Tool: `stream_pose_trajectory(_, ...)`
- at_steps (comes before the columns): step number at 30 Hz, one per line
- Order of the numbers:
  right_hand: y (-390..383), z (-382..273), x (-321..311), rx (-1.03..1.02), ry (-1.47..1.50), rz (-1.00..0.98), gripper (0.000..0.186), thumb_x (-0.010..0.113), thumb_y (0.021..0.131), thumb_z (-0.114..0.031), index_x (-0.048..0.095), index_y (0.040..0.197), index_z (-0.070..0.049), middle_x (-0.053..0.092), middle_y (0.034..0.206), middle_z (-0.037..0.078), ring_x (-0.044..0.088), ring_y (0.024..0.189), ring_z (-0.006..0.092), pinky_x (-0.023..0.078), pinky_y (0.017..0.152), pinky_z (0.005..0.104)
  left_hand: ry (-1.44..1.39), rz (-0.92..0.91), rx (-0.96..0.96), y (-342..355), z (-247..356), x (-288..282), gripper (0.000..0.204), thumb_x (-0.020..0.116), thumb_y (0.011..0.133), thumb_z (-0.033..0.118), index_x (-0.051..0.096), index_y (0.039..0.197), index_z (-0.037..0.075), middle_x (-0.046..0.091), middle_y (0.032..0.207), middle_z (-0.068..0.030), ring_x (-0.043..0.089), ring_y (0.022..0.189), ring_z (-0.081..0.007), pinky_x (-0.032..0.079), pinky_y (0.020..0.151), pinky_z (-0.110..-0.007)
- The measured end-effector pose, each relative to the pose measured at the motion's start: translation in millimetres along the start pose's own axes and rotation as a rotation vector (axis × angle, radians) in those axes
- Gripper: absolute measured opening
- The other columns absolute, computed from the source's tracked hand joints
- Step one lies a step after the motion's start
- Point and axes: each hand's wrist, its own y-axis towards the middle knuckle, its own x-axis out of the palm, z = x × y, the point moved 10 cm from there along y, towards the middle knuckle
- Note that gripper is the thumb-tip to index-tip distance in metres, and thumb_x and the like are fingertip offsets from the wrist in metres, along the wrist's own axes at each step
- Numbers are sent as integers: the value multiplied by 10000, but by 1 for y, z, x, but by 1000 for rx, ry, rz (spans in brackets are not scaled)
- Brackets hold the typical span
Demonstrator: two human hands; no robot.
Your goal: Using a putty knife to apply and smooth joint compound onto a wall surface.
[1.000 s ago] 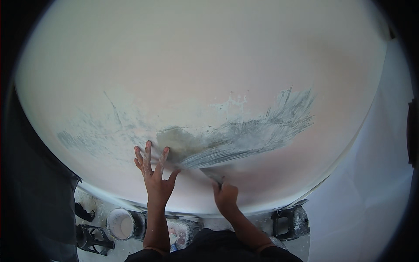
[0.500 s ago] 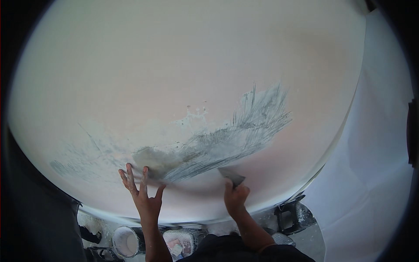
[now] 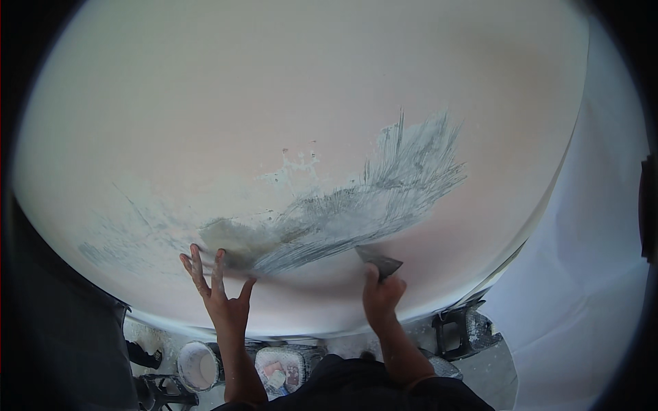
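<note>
A large, pale, curved surface [image 3: 295, 75] fills most of the view, with a grey scratched patch [image 3: 356, 212] running across its lower middle. At the lower left end of that patch, my left hand [image 3: 223, 294] has its fingers spread and resting against the surface; it holds nothing. My right hand [image 3: 384, 294] is wrapped round a dark putty knife [image 3: 379, 261]. The blade's upper left corner meets the lower edge of the grey patch. My fingers hide the knife's handle.
Below the surface's near edge stand a white bucket [image 3: 199, 366] and a tub [image 3: 281, 363] with small items in it. A dark stool [image 3: 466, 332] is at the lower right, another dark frame [image 3: 164, 392] at lower left. White sheeting [image 3: 576, 240] hangs along the right.
My right hand has moved slightly up and right with the putty knife. The view has shifted a little, so the patch sits somewhat differently. My left hand stays spread on the surface.
</note>
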Motion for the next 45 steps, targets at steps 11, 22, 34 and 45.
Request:
stream_pose_trajectory(11,-41,-8,50,-291,-329,-260,263,676,878,-224,625,804,23,618,618,179,616,535,364,479,504,409,24,5,29,-3,4,-1,955,867,552,52,447,1397,198,204,1562,-159,132,1437,-437,239,1128,-580)
stream_pose_trajectory(22,-13,-10,26,-153,-54,-52,299,691,869,-254,598,771,12,560,549,180,580,492,379,448,465,424,10,-17,-12,-2,1,1,869,841,619,43,471,1386,215,183,1568,-165,81,1440,-452,221,1132,-581)
stream_pose_trajectory(34,-56,-15,79,-263,-360,-439,201,670,882,-173,627,817,12,632,623,177,634,542,352,491,491,391,26,-26,1,-6,1,3,927,850,594,48,441,1409,212,189,1565,-165,125,1438,-440,259,1123,-563)
stream_pose_trajectory(45,-21,-17,44,-209,-223,-262,247,696,860,-210,611,780,8,593,596,181,609,539,375,466,492,415,53,-19,-13,-6,-1,1,947,855,577,39,443,1411,216,196,1565,-161,137,1436,-440,277,1117,-559)
